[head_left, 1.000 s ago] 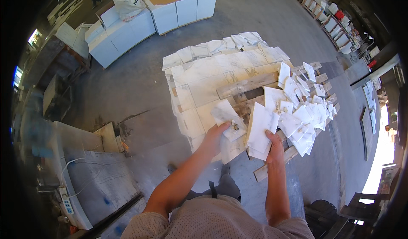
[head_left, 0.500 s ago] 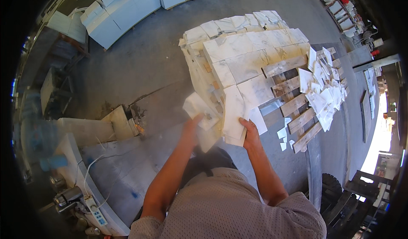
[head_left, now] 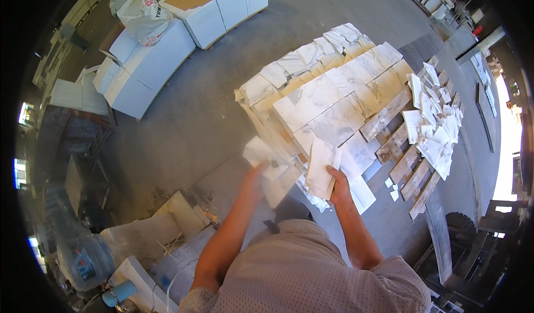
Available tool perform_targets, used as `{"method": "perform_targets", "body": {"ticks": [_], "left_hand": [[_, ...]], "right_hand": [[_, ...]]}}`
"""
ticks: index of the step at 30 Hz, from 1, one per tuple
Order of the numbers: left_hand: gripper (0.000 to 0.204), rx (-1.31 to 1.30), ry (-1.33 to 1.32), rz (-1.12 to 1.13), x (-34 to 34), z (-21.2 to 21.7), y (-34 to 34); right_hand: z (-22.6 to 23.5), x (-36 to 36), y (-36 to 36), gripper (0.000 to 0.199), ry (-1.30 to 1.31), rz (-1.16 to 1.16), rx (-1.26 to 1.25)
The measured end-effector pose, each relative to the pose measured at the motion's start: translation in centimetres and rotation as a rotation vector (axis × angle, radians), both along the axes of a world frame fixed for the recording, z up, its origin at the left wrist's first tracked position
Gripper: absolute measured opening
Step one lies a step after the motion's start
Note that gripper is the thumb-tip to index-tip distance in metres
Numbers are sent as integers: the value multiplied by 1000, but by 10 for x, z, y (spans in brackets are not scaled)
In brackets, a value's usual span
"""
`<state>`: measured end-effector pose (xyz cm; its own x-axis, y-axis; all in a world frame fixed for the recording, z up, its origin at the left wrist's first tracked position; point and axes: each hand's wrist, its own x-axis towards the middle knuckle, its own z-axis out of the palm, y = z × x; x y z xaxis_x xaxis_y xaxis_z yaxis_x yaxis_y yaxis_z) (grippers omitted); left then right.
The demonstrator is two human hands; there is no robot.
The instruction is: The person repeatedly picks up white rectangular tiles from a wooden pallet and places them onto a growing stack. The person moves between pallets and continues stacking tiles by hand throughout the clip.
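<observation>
My right hand grips a pale marble tile by its right edge, thumb on top. The tile is upright in front of me, over the near end of the stack of marble tiles. To its left, my left hand is blurred and closed at the edge of a white marble piece. Another pale piece shows just below it; whether that one is held too is unclear. The fingers of the left hand are partly hidden.
The stack rests on a wooden pallet, with broken tile pieces heaped at its right. Long white blocks stand far left, a white sack on top. A plastic water jug is at lower left. Dark machinery stands lower right.
My view has turned, so the stack and pallet sit lower and further right. Both hands still hold their tiles; the right one's tile has shifted a little to the right.
</observation>
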<state>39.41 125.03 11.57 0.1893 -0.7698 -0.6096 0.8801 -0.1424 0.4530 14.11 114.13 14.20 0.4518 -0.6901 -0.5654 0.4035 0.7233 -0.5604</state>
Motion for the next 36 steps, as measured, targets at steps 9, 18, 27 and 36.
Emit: {"method": "perform_targets", "body": {"ticks": [9,18,27,36], "left_hand": [[34,72,-45,-143,127,-10,-169],[32,260,-1406,-973,186,-69,-413],[40,100,-787,-1552,237,-152,-430],[47,-181,-1756,-1229,220,-171,-393]], "right_hand": [[-2,84,-64,52,-3,-161,61],[10,142,-49,47,258,-527,83],[1,231,-38,39,383,-811,237],[12,257,-58,36,408,-782,287]]}}
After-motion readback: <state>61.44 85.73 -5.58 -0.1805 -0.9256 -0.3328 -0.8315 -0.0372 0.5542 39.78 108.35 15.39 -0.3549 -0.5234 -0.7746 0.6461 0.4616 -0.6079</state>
